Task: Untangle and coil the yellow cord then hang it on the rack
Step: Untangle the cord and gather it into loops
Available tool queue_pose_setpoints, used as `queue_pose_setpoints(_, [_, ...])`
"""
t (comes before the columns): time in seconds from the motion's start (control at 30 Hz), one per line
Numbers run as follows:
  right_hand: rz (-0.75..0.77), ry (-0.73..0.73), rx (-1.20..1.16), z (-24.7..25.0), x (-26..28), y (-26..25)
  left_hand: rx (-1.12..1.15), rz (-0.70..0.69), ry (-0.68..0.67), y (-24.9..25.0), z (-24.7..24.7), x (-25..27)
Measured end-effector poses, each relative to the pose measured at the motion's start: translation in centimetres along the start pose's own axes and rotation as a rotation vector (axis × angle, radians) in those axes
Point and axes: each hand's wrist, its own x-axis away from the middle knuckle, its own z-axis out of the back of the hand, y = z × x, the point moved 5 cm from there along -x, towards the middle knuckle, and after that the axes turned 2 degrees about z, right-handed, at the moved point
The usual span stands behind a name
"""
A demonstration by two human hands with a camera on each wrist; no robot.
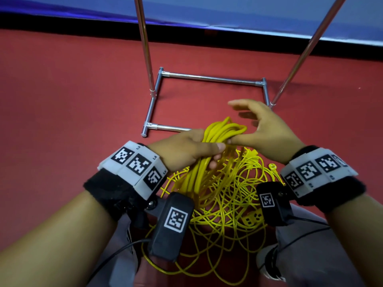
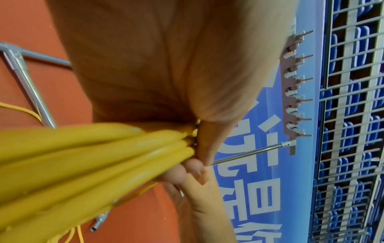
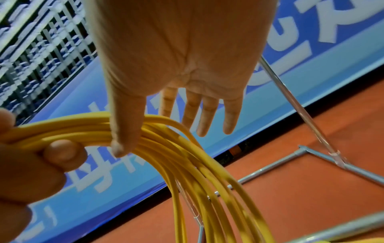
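My left hand [image 1: 186,149] has its fingers [image 1: 215,157] curled round a bundle of loops of the yellow cord [image 1: 219,133], thumb on top, clamped. My right hand [image 1: 267,131] is mostly spread: the four fingers [image 3: 209,115] are straight and apart, and only the thumb tip rests on the loops just beside my left thumb. No real grip on that side.

The held loops arch up toward 12 o'clock. The rest of the cord, thinner-looking strands with a socket block [image 1: 253,219] among them, lies in a loose tangle on the red floor [image 1: 62,100] at 6 o'clock, between my wrists. The rack [image 1: 207,79] stands at 12 o'clock, its base frame just beyond my hands.

Risks, as I judge them:
- The loops are held by one hand only, so a loosened grip would let them spill into the pile.
- Pulling more cord up could drag a knot tight, since strands cross many times.
- A strand could snag the rack's base bar.

View notes: only the left wrist view shows the hook row [image 2: 295,85] at the rack's top. The right wrist view alone shows my spread palm side. Only the head view shows the tangle.
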Motion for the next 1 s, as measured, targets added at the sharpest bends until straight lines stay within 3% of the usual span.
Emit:
queue_pose_setpoints(0.13, [-0.095, -0.023, -0.112, 0.0, -0.2, 2.5, 0.076, -0.021, 0.094, 0.9, 0.5, 0.3])
queue_pose_setpoints(0.27, [-0.177, -0.082, -0.082, -1.0, 0.2, 4.7, 0.193, -0.063, 0.094, 1.8, 0.8, 0.8])
queue_pose_setpoints(0.57, [-0.274, -0.095, -0.324, -1.9, -0.3, 5.0, 0.321, -0.081, 0.052, 3.1, 1.1, 2.1])
queue_pose_setpoints(0.9, [-0.219, -0.073, -0.311, -1.1, 0.0, 4.9, 0.272, -0.086, 0.096, 3.0, 1.5, 2.0])
queue_pose_setpoints(1.0, [-0.228, -0.076, -0.196, -0.6, 0.0, 4.8, 0.256, -0.091, 0.12, 2.9, 1.5, 1.9])
